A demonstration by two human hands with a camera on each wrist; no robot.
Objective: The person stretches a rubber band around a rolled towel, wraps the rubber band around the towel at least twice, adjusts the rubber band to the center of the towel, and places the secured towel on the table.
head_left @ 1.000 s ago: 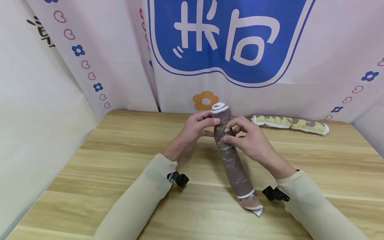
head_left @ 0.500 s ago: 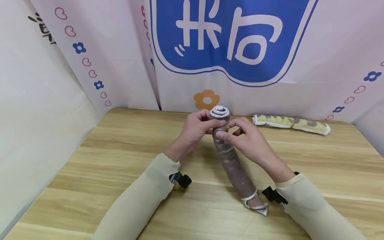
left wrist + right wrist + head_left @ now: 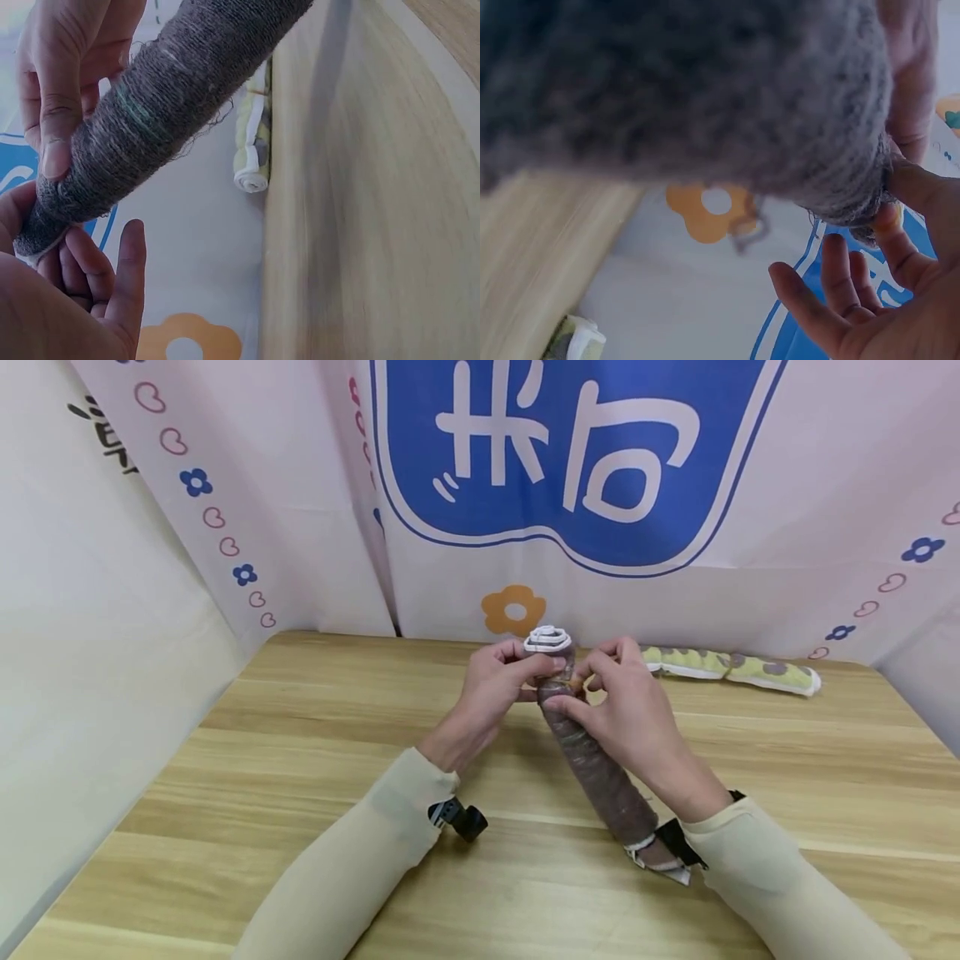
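Note:
A brown towel [image 3: 600, 768] is rolled into a long tube, its white-edged spiral end tilted up and its loose lower corner toward the right wrist. My left hand [image 3: 487, 689] grips the roll just below that spiral end, thumb across the front. On the other side my right hand [image 3: 637, 722] pinches the roll slightly lower, thumb on the front. A thin yellow-orange band [image 3: 564, 682] circles the towel between the hands, at the right fingertips, where the roll narrows. In the left wrist view the towel [image 3: 165, 97] shows stray threads, and the right thumb presses it near the end.
A second rolled towel [image 3: 750, 672], yellow with grey spots and white edges, lies at the back right of the wooden table [image 3: 300, 760], tied round its middle. Behind the table hangs a printed curtain [image 3: 450, 577]. Black wrist cameras sit on both sleeves.
The roll's lower end has swung right, toward the right wrist, and its upper end has tipped so the spiral shows. The right hand has turned, its fingers now at the roll's right side.

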